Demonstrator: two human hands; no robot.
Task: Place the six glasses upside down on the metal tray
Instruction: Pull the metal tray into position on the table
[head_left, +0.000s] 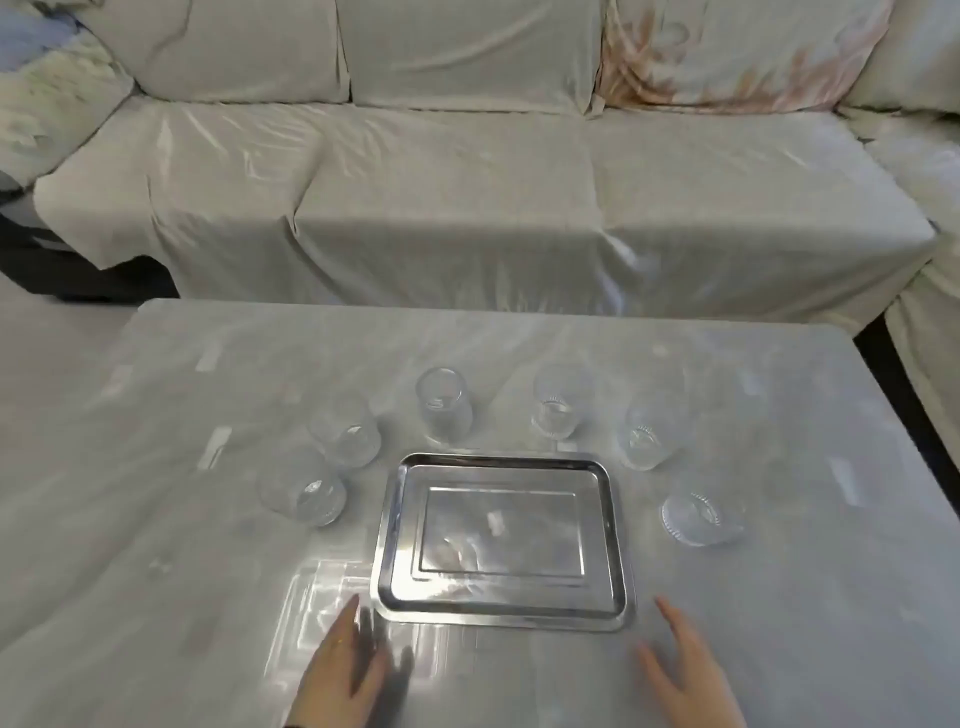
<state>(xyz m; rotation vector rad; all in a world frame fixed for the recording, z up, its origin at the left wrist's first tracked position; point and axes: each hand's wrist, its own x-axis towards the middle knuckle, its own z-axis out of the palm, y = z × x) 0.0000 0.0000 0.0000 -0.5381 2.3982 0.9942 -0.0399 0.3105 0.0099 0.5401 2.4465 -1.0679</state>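
Note:
A rectangular metal tray (388, 540) lies empty on the pale table, near its front. Several clear glasses stand upright in an arc around it: two at the left (304, 493) (345, 434), two behind the tray (443, 405) (558, 402), one at the back right (644, 439) and one lower at the right (698, 519). My left hand (340, 670) rests open near the tray's front left corner. My right hand (685, 675) is open near the front right corner. Neither hand touches a glass or the tray.
The table (156, 519) is covered with a glossy pale sheet that shows bright reflections. A covered sofa (467, 197) runs along behind the table and wraps round at the right. A dark gap (893, 395) lies past the table's right edge.

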